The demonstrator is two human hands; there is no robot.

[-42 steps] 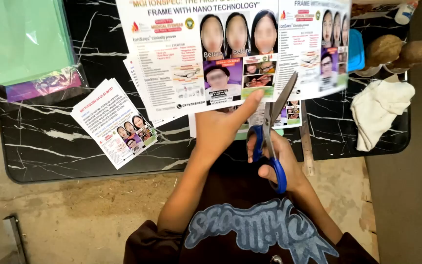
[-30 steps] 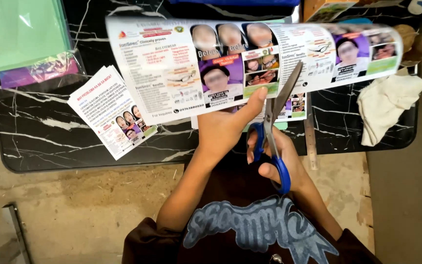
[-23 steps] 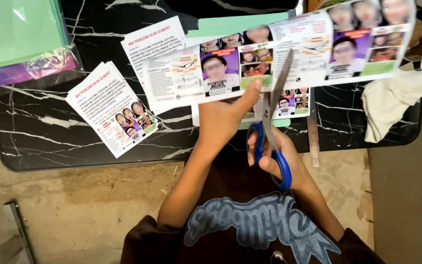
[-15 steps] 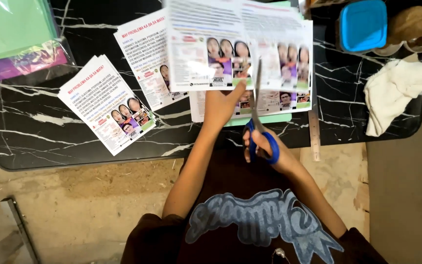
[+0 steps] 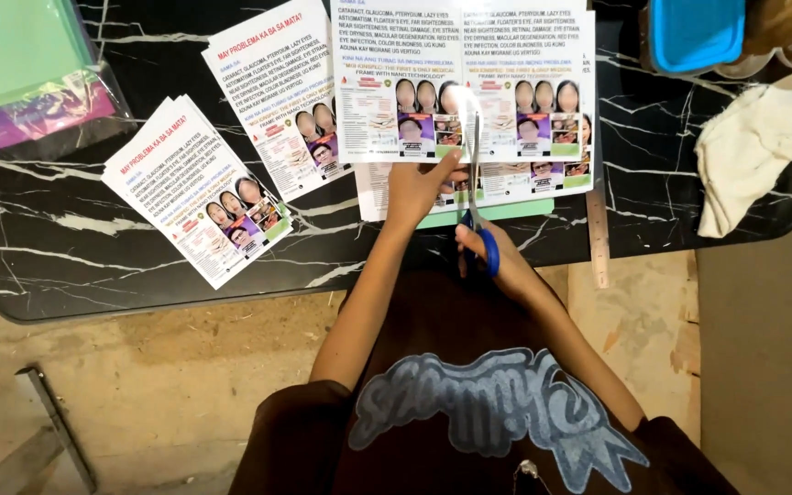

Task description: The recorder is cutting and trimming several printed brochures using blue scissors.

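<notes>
Fingers of the left hand (image 5: 422, 183) pinch the sheet (image 5: 465, 87) at its bottom edge while the right hand (image 5: 497, 257), closed through the scissors (image 5: 476, 183), cuts up the middle; next, likely advancing the blades straight between the two prints.

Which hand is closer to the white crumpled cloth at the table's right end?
Right. The right hand, holding blue-handled scissors, lies between the left hand and the white crumpled cloth; the left hand grips the printed sheet farther away.

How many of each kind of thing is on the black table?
Flyer stacks: 2
Sheet being cut: 1
Scissors: 1
Ruler: 1
White cloth: 1
Blue-lidded box: 1
Green paper pack: 1
Total: 8
</notes>
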